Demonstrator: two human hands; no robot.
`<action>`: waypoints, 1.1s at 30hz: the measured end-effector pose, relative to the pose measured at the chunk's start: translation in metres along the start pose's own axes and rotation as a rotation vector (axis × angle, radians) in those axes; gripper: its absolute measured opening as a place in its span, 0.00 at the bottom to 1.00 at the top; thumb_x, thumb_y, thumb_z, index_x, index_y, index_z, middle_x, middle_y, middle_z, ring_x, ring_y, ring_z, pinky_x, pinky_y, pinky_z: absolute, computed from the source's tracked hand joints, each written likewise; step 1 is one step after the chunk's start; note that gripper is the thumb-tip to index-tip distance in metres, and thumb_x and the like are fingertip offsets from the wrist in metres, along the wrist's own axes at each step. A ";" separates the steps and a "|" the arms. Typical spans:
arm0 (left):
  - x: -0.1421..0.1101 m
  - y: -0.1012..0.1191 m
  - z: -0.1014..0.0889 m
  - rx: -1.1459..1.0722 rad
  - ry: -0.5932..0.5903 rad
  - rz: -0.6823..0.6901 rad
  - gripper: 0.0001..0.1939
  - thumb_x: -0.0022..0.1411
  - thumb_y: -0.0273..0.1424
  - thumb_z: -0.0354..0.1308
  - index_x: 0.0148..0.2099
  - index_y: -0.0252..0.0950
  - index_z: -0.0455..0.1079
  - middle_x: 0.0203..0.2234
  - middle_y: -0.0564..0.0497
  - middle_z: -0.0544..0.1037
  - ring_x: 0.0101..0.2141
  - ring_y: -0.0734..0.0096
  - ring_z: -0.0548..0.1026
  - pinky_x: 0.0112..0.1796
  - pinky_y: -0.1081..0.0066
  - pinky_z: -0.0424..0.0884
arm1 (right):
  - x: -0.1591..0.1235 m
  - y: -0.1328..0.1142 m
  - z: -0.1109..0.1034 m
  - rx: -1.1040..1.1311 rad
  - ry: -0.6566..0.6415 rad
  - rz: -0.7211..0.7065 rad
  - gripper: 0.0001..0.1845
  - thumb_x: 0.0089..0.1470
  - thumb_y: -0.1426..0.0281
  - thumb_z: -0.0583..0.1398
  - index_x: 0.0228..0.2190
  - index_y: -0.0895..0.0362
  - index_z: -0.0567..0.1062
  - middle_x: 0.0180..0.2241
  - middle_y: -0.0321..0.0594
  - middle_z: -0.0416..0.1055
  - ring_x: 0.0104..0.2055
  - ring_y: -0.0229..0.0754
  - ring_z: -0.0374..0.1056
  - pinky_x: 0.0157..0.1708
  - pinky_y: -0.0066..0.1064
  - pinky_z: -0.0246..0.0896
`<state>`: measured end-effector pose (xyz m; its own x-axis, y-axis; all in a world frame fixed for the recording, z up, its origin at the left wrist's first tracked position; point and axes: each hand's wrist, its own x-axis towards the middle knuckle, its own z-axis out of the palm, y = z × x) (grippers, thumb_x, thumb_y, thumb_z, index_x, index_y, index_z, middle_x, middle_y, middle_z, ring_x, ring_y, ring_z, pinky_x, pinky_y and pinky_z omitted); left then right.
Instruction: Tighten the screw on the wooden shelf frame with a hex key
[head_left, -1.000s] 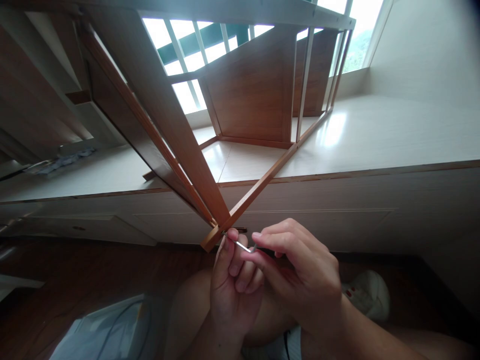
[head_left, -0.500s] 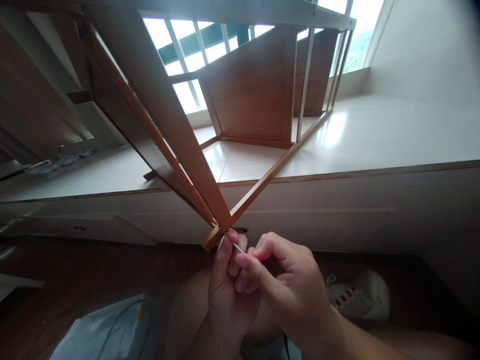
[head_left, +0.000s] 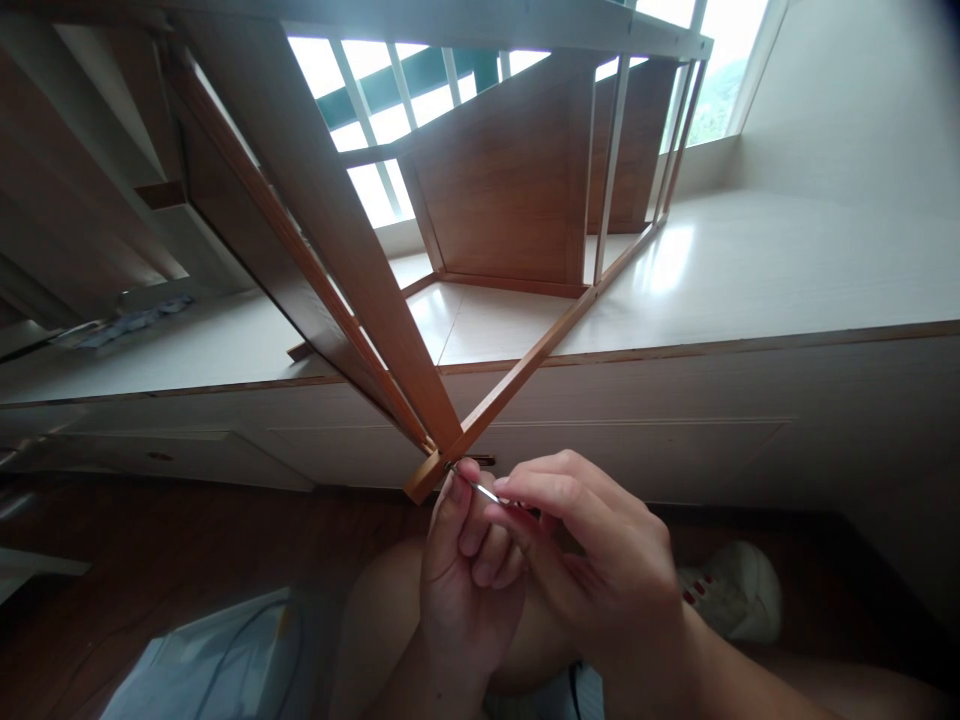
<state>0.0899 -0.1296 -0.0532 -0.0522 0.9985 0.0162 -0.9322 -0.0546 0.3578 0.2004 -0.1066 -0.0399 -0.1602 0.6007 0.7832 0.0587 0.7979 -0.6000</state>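
Observation:
A wooden shelf frame (head_left: 352,250) of brown boards and thin white rods lies tilted over a white ledge (head_left: 750,280), its near corner (head_left: 424,474) jutting toward me. A thin metal key (head_left: 484,491) is set into that corner. My left hand (head_left: 465,570) is closed, its fingertips pinching the key's tip at the corner. My right hand (head_left: 592,560) is closed too, thumb and fingers pinched on the key's other end.
Under the ledge runs a white cabinet front (head_left: 645,440). A clear plastic bag (head_left: 217,660) lies on the dark wood floor at the lower left. A white shoe (head_left: 739,590) sits at the right. My knees are below the hands.
My right hand has twisted the metal key back and forth at the frame's corner. The left hand and the frame have stayed put.

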 end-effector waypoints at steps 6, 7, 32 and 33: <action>0.000 0.001 -0.005 -0.037 0.015 -0.006 0.05 0.62 0.29 0.64 0.37 0.32 0.78 0.15 0.64 0.52 0.14 0.87 0.49 0.14 0.85 0.56 | -0.001 0.002 0.002 0.015 0.018 -0.008 0.19 0.54 0.84 0.62 0.46 0.58 0.74 0.40 0.39 0.76 0.41 0.36 0.70 0.43 0.28 0.69; 0.000 0.001 -0.005 -0.037 0.010 -0.010 0.05 0.62 0.29 0.64 0.37 0.32 0.78 0.14 0.64 0.52 0.14 0.87 0.49 0.14 0.85 0.56 | 0.000 0.002 0.002 0.008 0.022 0.002 0.19 0.54 0.84 0.63 0.47 0.57 0.74 0.41 0.38 0.76 0.40 0.36 0.70 0.43 0.27 0.69; 0.000 0.001 -0.003 0.009 -0.024 0.013 0.06 0.64 0.32 0.62 0.39 0.34 0.76 0.18 0.63 0.53 0.14 0.88 0.48 0.16 0.87 0.57 | 0.000 0.007 0.005 -0.080 -0.014 -0.001 0.09 0.56 0.73 0.66 0.27 0.58 0.71 0.23 0.36 0.69 0.27 0.36 0.62 0.29 0.30 0.57; 0.000 0.001 -0.002 0.013 -0.020 0.013 0.06 0.65 0.32 0.62 0.39 0.34 0.76 0.18 0.62 0.53 0.15 0.88 0.48 0.16 0.87 0.58 | 0.000 0.005 0.007 -0.066 -0.026 0.027 0.10 0.57 0.73 0.65 0.26 0.58 0.71 0.23 0.36 0.69 0.27 0.36 0.62 0.29 0.30 0.57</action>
<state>0.0885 -0.1301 -0.0549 -0.0570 0.9976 0.0395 -0.9266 -0.0676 0.3699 0.1940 -0.1028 -0.0445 -0.1830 0.6215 0.7618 0.1278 0.7833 -0.6083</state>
